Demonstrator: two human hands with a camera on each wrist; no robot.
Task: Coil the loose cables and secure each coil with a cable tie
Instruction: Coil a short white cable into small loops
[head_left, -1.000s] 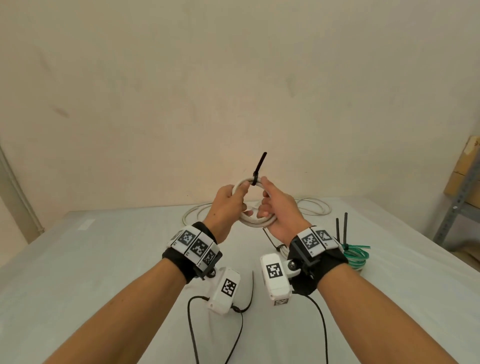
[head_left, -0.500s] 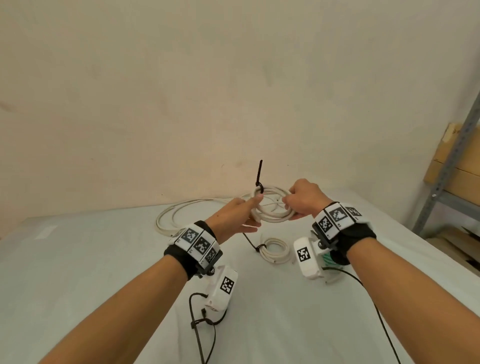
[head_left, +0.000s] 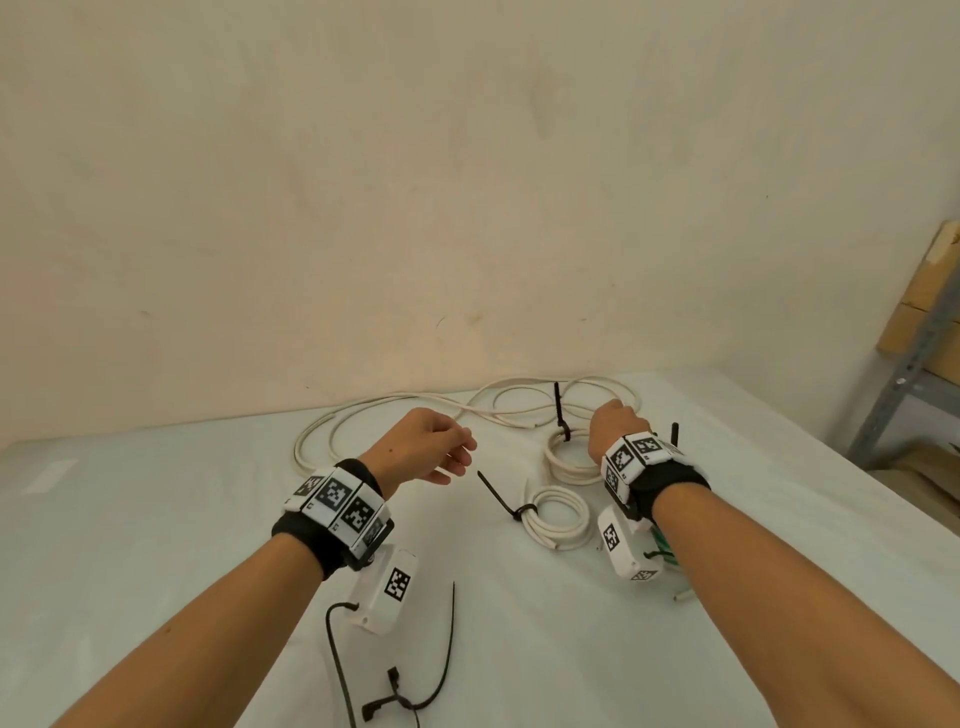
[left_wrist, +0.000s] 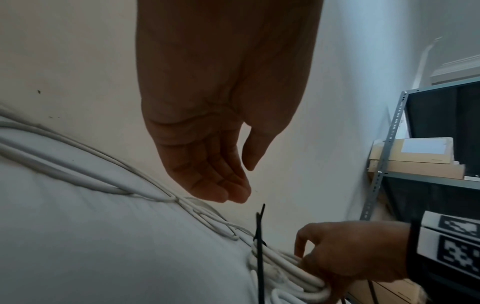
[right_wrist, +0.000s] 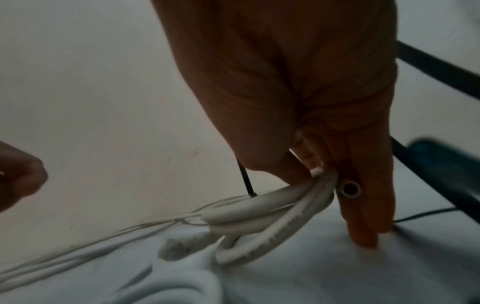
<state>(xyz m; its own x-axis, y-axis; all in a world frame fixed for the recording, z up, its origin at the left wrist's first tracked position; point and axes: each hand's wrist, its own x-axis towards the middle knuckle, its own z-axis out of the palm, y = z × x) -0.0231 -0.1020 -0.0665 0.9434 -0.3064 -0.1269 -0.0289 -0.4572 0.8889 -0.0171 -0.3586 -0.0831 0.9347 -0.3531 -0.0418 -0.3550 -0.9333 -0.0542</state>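
The small coil of white round cable (head_left: 567, 457), bound by a black plastic cable tie (head_left: 560, 413) whose tail is sticking upright, is now coming down onto the pale grey table (head_left: 156, 519); half a second ago both hands were holding it up in the air between them. The right hand (head_left: 615, 431) is still pinching the coil's right edge between thumb and fingers, its lower fingertips (right_wrist: 363, 236) touching the table. The left hand (head_left: 423, 449) has let go and is hovering apart, fingers relaxed and holding nothing. That suggests this coil is finished and is being set aside. Just nearer lies another tied white coil (head_left: 556, 525), and a green coil (head_left: 662, 548) is peeking out under the right wrist. Beyond, a long loose white cable (head_left: 395, 410) is sprawling uncoiled, likely next, with a spare black tie (head_left: 447, 649) lying close by.
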